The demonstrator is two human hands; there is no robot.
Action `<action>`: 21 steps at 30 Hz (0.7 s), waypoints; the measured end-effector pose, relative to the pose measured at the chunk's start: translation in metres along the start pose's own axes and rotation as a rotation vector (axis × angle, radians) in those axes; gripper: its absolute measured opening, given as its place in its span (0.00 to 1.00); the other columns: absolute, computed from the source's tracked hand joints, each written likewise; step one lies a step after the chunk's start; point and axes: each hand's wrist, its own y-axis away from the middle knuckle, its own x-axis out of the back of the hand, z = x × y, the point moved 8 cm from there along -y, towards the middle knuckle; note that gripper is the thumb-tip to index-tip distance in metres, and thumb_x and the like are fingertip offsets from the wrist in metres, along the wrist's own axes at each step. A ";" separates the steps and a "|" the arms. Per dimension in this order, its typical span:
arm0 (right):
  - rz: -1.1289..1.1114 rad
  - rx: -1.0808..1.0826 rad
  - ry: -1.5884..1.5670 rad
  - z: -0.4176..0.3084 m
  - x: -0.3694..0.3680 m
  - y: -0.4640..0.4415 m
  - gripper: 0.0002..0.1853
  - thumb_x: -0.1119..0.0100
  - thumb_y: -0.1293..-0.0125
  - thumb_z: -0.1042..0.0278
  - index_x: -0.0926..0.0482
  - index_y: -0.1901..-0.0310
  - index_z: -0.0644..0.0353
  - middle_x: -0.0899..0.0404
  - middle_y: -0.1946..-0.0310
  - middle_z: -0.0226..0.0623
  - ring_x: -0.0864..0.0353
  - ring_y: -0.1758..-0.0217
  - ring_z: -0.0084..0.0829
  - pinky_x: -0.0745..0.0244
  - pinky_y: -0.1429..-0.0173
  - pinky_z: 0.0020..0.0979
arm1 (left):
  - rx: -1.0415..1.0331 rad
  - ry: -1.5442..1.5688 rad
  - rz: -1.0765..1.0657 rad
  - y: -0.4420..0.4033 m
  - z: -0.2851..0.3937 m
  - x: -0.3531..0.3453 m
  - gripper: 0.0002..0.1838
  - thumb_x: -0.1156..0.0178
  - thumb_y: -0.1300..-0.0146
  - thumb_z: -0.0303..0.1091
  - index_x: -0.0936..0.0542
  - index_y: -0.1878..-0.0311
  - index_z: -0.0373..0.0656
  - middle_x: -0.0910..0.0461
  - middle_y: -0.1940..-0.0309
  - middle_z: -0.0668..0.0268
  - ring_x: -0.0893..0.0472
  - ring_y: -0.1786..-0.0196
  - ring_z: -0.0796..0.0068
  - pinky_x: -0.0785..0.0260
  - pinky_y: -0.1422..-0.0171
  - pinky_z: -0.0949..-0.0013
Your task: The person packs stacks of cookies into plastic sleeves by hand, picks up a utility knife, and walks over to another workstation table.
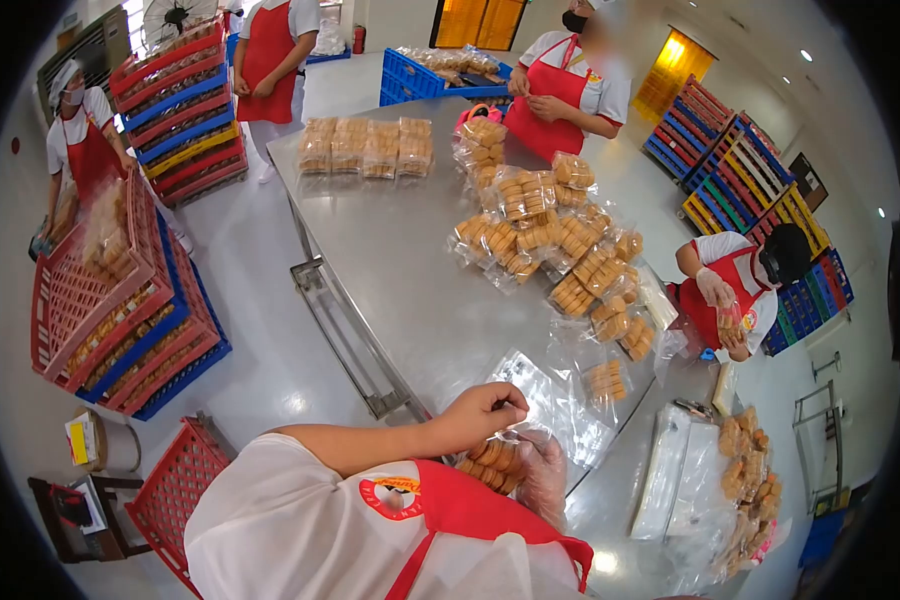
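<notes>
Close to my body is a clear plastic bag of round biscuits [492, 465]. My right hand [544, 468], in a thin clear glove, is closed around the right side of this bag. My bare left hand [478, 415] sits just above it, fingers curled into a pinch; whatever lies between the fingertips is hidden. Beyond my hands, a stack of empty clear plastic bags [550, 400] lies on the steel table [370, 250]. One filled biscuit bag [606, 381] rests beside that stack.
A heap of bagged biscuits [540, 230] covers the table's middle right, with a row of packs [366, 147] at the far left. Loose biscuits [750, 480] lie at right. Co-workers in red aprons stand around. Stacked crates [120, 300] and a red crate [178, 490] flank my left.
</notes>
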 end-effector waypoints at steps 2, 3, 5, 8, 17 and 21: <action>0.067 -0.022 -0.019 0.010 0.009 -0.004 0.13 0.33 0.35 0.69 0.22 0.53 0.64 0.18 0.53 0.38 0.22 0.48 0.29 0.29 0.39 0.33 | 0.165 0.024 0.046 0.010 -0.001 -0.001 0.17 0.37 0.31 0.39 0.22 0.46 0.39 0.22 0.56 0.65 0.24 0.51 0.77 0.30 0.46 0.70; 0.067 -0.013 0.002 0.011 0.011 -0.005 0.13 0.33 0.35 0.67 0.21 0.54 0.64 0.18 0.53 0.38 0.22 0.49 0.29 0.29 0.39 0.33 | 0.198 0.059 0.005 0.010 -0.012 -0.004 0.18 0.37 0.31 0.40 0.24 0.45 0.39 0.22 0.55 0.64 0.24 0.50 0.77 0.30 0.46 0.70; 0.064 0.006 0.042 0.011 0.015 -0.008 0.12 0.34 0.33 0.65 0.21 0.55 0.64 0.18 0.53 0.39 0.22 0.50 0.29 0.29 0.39 0.33 | 0.262 0.129 -0.077 0.011 -0.042 -0.011 0.21 0.37 0.31 0.42 0.26 0.43 0.37 0.22 0.53 0.63 0.24 0.49 0.76 0.29 0.46 0.70; 0.074 0.002 0.103 0.001 0.004 -0.008 0.13 0.37 0.31 0.62 0.21 0.56 0.65 0.18 0.54 0.39 0.22 0.50 0.29 0.28 0.40 0.33 | 0.281 0.389 0.048 0.019 -0.039 -0.007 0.15 0.37 0.31 0.36 0.24 0.48 0.37 0.22 0.54 0.64 0.23 0.51 0.77 0.28 0.47 0.70; 0.124 -0.030 0.158 -0.003 0.003 -0.014 0.12 0.41 0.30 0.65 0.18 0.59 0.68 0.17 0.57 0.40 0.21 0.53 0.29 0.27 0.43 0.32 | 0.243 0.450 0.244 0.022 -0.047 0.009 0.08 0.36 0.33 0.32 0.21 0.59 0.37 0.23 0.66 0.69 0.25 0.62 0.81 0.31 0.57 0.74; 0.158 -0.002 0.183 -0.013 0.002 -0.010 0.13 0.43 0.30 0.66 0.17 0.59 0.69 0.17 0.58 0.40 0.20 0.54 0.29 0.27 0.44 0.31 | 0.114 0.233 0.304 0.018 -0.040 0.010 0.10 0.36 0.33 0.35 0.20 0.58 0.38 0.26 0.71 0.72 0.29 0.67 0.81 0.33 0.61 0.75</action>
